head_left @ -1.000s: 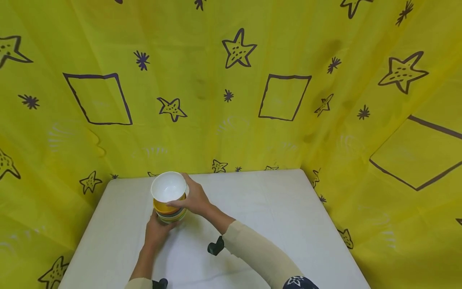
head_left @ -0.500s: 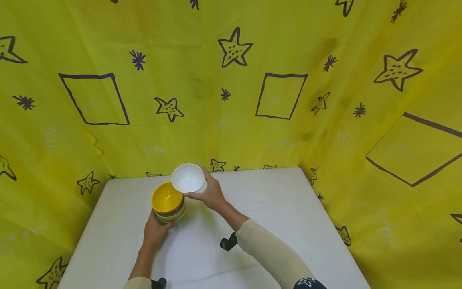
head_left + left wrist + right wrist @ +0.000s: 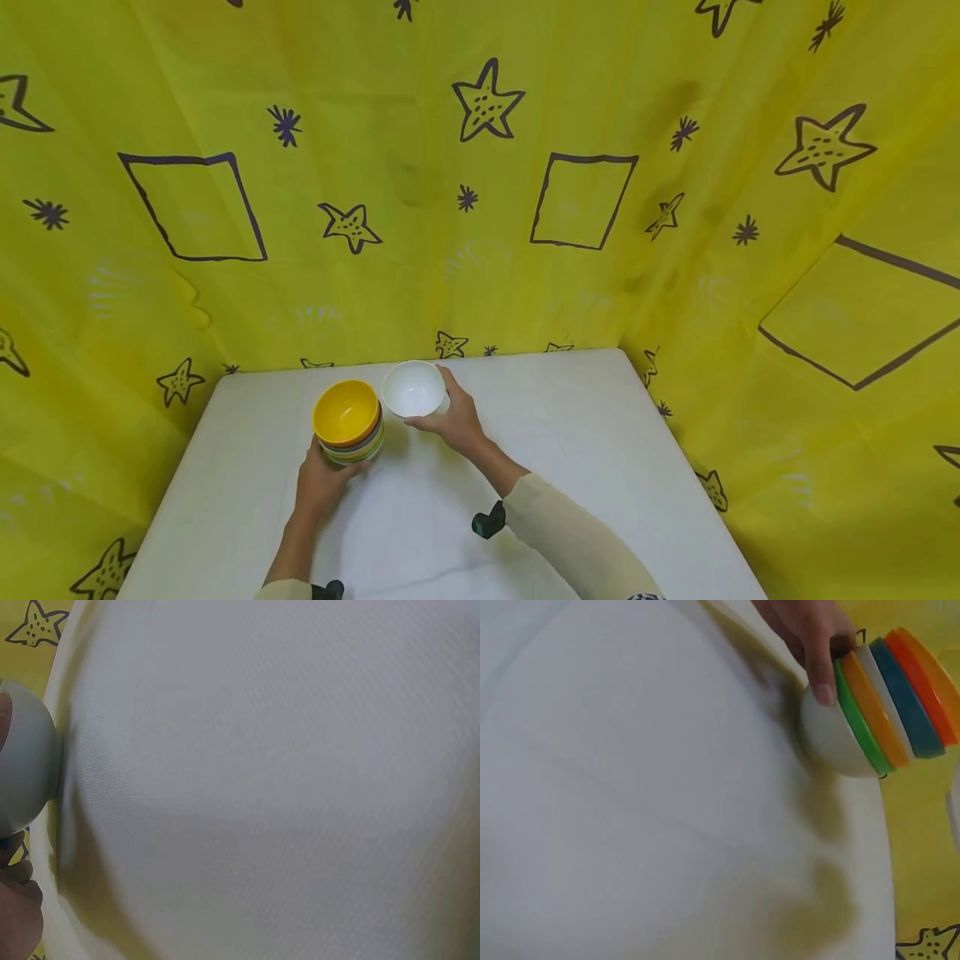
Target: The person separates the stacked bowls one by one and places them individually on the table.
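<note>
The white bowl (image 3: 414, 389) is held near the table's far side, mouth up and tipped toward the head camera. The person's right hand (image 3: 453, 417) grips it by the right side, thumb at the near rim. Just left of it stands the stack of bowls (image 3: 347, 417), a yellow one on top, gripped low down by the left hand (image 3: 322, 483). In the head view the rims of the white bowl and the yellow one nearly meet; whether they touch cannot be told. The right wrist view shows the nested rims fanned in green, orange, white, teal and red-orange above a pale lowest bowl. Whether that lowest bowl rests on the cloth cannot be told.

The far edge of the white table (image 3: 585, 467) lies close behind both, and the white bowl's rim overlaps that edge in view. The yellow curtain (image 3: 420, 283) hangs right beyond it, limiting room that way. The left edge is nearer the stack than the right edge is to the white bowl; the widest room runs rightward across the cloth, crossed at the near side by the right sleeve (image 3: 577, 533).
</note>
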The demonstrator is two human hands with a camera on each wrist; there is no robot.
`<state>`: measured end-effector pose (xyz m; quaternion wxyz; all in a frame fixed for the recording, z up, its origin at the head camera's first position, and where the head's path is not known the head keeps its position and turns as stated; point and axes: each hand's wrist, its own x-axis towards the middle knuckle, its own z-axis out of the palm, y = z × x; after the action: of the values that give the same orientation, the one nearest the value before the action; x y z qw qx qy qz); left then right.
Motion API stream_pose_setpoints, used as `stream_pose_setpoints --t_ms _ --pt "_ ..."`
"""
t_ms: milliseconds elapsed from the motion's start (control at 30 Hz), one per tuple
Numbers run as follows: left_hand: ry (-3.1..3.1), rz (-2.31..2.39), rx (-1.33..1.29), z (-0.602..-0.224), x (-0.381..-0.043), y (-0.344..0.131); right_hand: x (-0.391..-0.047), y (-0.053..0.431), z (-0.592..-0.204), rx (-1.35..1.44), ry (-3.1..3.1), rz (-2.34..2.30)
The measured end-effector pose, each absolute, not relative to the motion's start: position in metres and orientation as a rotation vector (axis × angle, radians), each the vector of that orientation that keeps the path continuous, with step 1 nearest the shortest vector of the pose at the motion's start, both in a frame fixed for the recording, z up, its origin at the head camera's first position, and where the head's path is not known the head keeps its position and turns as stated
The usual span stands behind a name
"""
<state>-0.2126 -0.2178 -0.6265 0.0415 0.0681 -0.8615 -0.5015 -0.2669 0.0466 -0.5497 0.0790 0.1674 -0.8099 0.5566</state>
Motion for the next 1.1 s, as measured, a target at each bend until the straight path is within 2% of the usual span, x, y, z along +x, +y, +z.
stream_pose_setpoints --t_ms 333,1100 --pt "-2.622 -1.560 0.190 -0.626 -0.213 -0.220 -0.260 0.052 -0.589 0.398 -2.551 1.636" --pt "-2.620 -1.552 0.208 -0.626 -0.213 -0.219 -0.257 0.049 -0.623 0.359 -2.721 1.618"
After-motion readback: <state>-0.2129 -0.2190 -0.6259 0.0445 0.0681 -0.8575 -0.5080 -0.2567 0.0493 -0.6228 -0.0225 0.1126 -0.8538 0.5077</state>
